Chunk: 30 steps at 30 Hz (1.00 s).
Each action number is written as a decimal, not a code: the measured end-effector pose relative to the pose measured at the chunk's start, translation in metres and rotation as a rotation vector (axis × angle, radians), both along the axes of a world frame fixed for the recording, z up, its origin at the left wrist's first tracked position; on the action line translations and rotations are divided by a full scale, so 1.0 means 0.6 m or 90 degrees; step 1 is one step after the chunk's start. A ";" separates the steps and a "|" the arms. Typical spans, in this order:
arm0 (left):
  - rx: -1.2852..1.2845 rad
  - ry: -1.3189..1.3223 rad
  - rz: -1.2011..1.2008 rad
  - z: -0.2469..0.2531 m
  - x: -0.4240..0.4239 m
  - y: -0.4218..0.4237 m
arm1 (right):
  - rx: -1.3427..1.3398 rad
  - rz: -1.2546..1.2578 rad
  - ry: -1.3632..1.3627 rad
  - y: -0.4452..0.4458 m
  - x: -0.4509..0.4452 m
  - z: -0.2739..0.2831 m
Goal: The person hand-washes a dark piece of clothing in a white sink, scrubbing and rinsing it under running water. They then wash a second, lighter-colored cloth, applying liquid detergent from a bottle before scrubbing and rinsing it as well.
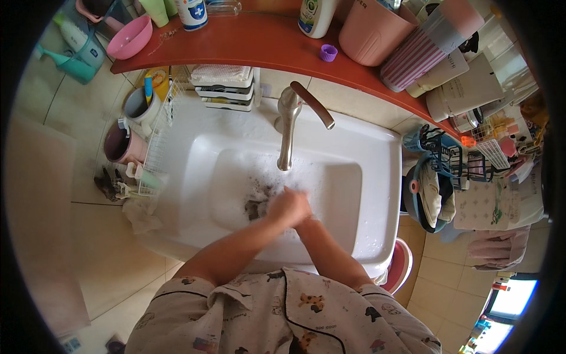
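Observation:
My left hand point(285, 207) is over the basin of a white ceramic sink point(376, 186), blurred by motion. It overlaps my right hand point(304, 211), which is mostly hidden at the end of the right forearm. Whether either one grips anything cannot be made out. Beside the left hand, a dark item point(254, 209), perhaps a piece of cloth, lies among white suds point(269, 177). Just beyond the hands, the spout of a brushed-metal faucet point(286, 141) points down into the basin. Its lever handle point(316, 106) angles off to the right.
A red-brown shelf point(247, 44) crosses behind the sink, bearing bottles, a pink container point(371, 33) and a purple cap point(328, 52). Cups hang by a white wire rack point(163, 137) at left. Small stacked drawers point(225, 90) stand behind. At right are a bucket with cloth point(431, 194) and a basin point(400, 265).

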<state>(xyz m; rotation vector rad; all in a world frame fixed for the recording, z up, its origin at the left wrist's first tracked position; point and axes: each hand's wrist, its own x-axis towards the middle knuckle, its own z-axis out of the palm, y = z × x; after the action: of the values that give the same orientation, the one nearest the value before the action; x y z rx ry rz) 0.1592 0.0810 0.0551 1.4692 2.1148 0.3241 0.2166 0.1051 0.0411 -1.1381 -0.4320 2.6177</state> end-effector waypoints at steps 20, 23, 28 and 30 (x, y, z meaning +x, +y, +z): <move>0.243 -0.353 0.191 0.013 -0.059 -0.016 | 0.301 0.022 -0.052 0.043 0.036 -0.085; 0.274 -0.090 -0.096 0.057 0.006 -0.017 | -0.066 -0.068 0.147 0.037 0.042 -0.123; 0.137 -0.004 0.108 0.026 -0.019 0.007 | 0.029 -0.193 0.129 -0.011 0.005 0.007; 0.267 0.088 -0.063 0.072 0.036 -0.019 | 0.147 -0.276 0.389 -0.019 0.035 -0.088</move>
<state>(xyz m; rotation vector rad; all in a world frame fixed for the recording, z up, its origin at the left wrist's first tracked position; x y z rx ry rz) 0.1806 0.0695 0.0984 1.8729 2.1587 0.6790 0.2379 0.0935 -0.0115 -0.2802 -0.2983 2.2927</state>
